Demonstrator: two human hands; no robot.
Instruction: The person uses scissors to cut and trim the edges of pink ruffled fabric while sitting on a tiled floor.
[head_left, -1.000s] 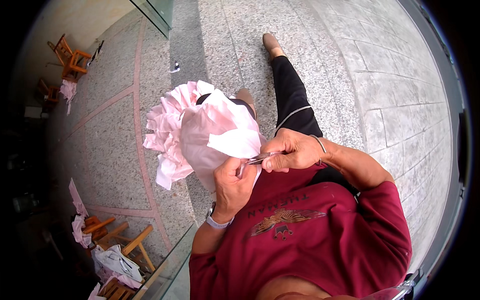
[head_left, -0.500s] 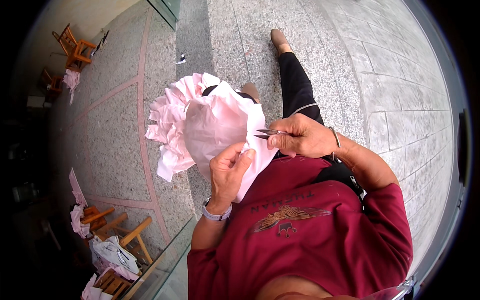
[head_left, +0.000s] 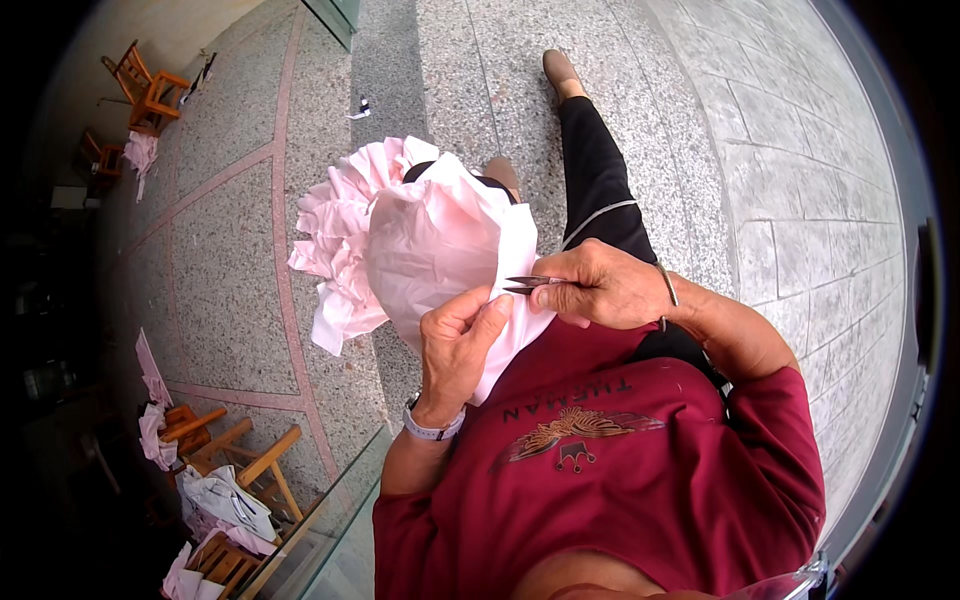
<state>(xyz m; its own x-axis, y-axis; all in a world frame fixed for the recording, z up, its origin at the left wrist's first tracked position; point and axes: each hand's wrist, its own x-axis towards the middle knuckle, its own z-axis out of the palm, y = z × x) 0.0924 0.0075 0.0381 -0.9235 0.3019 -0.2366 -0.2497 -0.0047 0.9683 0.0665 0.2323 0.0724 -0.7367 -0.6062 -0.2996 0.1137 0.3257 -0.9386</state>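
A large piece of pale pink fabric (head_left: 430,235) is draped over my lap, with a gathered, ruffled mass hanging off to the left. My left hand (head_left: 458,345) pinches a folded edge of it between thumb and fingers. In my right hand (head_left: 605,285) is a small pair of thread snips (head_left: 522,285), gripped between thumb and fingers. Their two pointed blades stand slightly apart at the fabric's edge, just beside my left fingertips. Whether a thread lies between the blades is too small to tell.
Wooden chairs (head_left: 155,95) stand at the far left. Nearer left, a wooden stool (head_left: 265,460) has pink and white cloth (head_left: 228,503) around it. A glass panel edge (head_left: 340,515) runs close to my left elbow. A small black-and-white item (head_left: 362,107) lies on the speckled floor.
My right hand has moved slightly down and left, bringing the snips' tips closer to my left fingertips. The blades look a little nearer each other. My left hand keeps its pinch.
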